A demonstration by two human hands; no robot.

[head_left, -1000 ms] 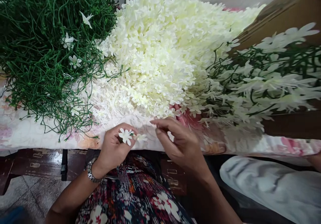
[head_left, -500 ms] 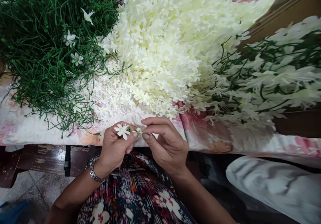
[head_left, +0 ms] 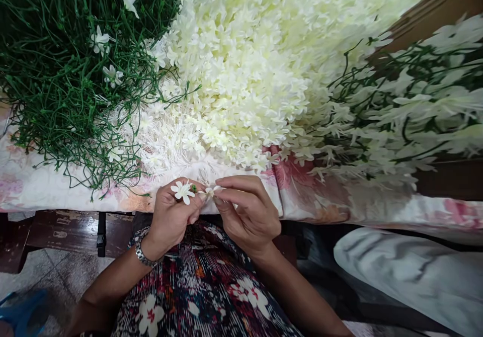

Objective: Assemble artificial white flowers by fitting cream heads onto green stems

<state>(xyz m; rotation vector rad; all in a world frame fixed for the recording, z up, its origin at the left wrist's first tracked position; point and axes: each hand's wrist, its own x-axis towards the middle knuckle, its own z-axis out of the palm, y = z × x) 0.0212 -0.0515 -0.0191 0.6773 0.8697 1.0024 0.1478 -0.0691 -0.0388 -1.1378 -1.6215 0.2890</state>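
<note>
- White flower (head_left: 182, 192): one, petals spread, face toward the camera; in the left hand (head_left: 171, 214).
- Green tip (head_left: 193, 188): one, small; just beside that bloom.
- Smaller white flower (head_left: 210, 191): one, at the right hand's (head_left: 249, 211) fingertips.

Bright light whitens the central petal heap (head_left: 245, 75); the cardboard (head_left: 433, 10) sits dimmer, and right-edge blossoms (head_left: 458, 35) look stretched, soft.

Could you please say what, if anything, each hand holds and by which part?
The left hand holds a white artificial flower, apparently by its hidden stem; the right hand appears to pinch another white blossom by its edge.
</note>
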